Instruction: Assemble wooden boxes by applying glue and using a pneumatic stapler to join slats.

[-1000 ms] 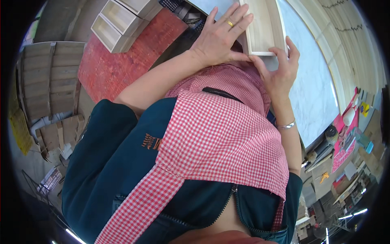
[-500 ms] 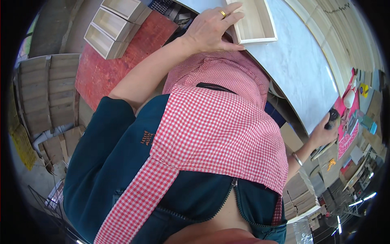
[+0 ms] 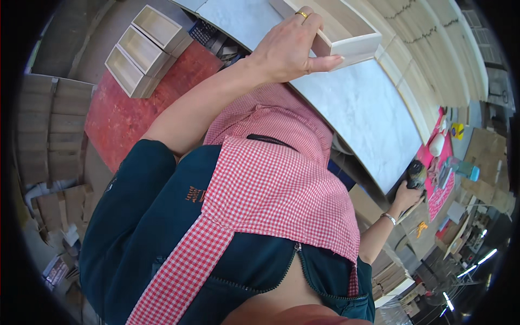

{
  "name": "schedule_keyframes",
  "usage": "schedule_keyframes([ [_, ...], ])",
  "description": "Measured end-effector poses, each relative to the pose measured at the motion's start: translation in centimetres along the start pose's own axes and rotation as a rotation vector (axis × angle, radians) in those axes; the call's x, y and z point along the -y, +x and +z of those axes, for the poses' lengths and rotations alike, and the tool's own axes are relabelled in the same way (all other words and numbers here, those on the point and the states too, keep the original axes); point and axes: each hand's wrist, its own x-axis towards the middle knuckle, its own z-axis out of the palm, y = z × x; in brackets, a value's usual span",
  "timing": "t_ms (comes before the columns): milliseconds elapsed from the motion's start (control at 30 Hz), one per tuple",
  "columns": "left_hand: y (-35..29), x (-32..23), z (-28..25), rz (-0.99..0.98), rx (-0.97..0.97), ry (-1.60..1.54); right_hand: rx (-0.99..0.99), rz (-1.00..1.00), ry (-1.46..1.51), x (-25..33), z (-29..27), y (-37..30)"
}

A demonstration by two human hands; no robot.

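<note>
My left hand (image 3: 290,46), with a ring on one finger, grips a shallow pale wooden box (image 3: 360,46) by its near corner. Thumb and fingers pinch the side wall, and the box is tilted over a pale marbled tabletop (image 3: 346,100). Far to the right, my right hand (image 3: 406,196) is closed around a dark hand-held tool (image 3: 416,174) with a rounded end, beside the table's right corner. The tool's exact kind is too small to make out. Part of the box is cut off by the upper picture edge.
Stacked pale wooden boxes (image 3: 142,50) stand on a red board (image 3: 157,95) at the left. Long stacks of pale wooden pieces (image 3: 433,54) line the table's far side. A pink cloth (image 3: 443,157) with a white bottle (image 3: 436,145) lies at the right, near orange clips (image 3: 421,228).
The box has tilted in my left hand, so its end wall now shows. The view has shifted, and my right hand with the dark tool appears lower and further left.
</note>
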Motion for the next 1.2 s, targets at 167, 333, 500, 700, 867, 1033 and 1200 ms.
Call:
schedule_keyframes([
  [167, 0.8, -0.5, -0.8, -0.07, -0.028, -0.081, 0.123, -0.007, 0.132, -3.6, 1.2, 2.8],
  [333, 1.5, -0.8, -1.1, -0.119, 0.0, -0.05, 0.16, -0.01, 0.437, 3.0, -10.4, 0.9],
  [500, 1.2, -2.7, -1.9, -0.16, 0.081, -0.037, 0.124, -0.013, 1.199, 13.6, -23.3, -8.9],
  [700, 1.1, -3.2, -2.7, -0.155, 0.16, -0.141, 0.446, -0.13, 1.417, 21.5, -28.8, -16.3],
  [867, 1.6, -3.6, -4.2, -0.15, 0.192, -0.259, 0.589, -0.323, 1.442, 21.7, -27.1, -16.9],
  [1033, 1.2, -3.2, -4.5, -0.126, 0.227, -0.265, 0.524, -0.35, 1.439, 22.2, -26.6, -17.2],
  [1200, 0.8, -2.5, -3.3, -0.03, 0.156, -0.246, 0.605, -0.301, 1.443, 21.5, -26.9, -17.0],
])
